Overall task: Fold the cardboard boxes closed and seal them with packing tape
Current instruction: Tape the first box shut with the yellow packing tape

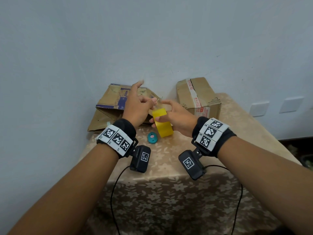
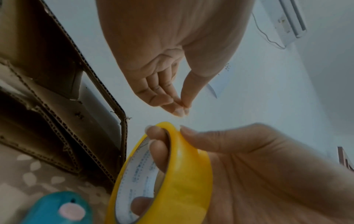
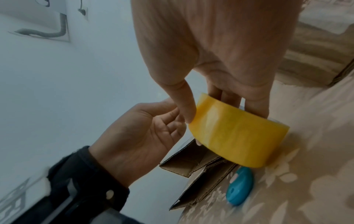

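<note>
The right hand (image 1: 177, 116) is gripping a yellow tape roll (image 1: 163, 122), fingers hooked through its core, while the left hand (image 1: 135, 106) is pinching thumb and fingertips together above it.

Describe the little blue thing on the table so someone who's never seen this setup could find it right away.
Start at the floral tablecloth on the table against the wall. In front of the flattened cardboard box on the left, just below the yellow tape roll held in the right hand, lies a small teal oval gadget. It is the only blue item, with a pink spot on top.
</note>
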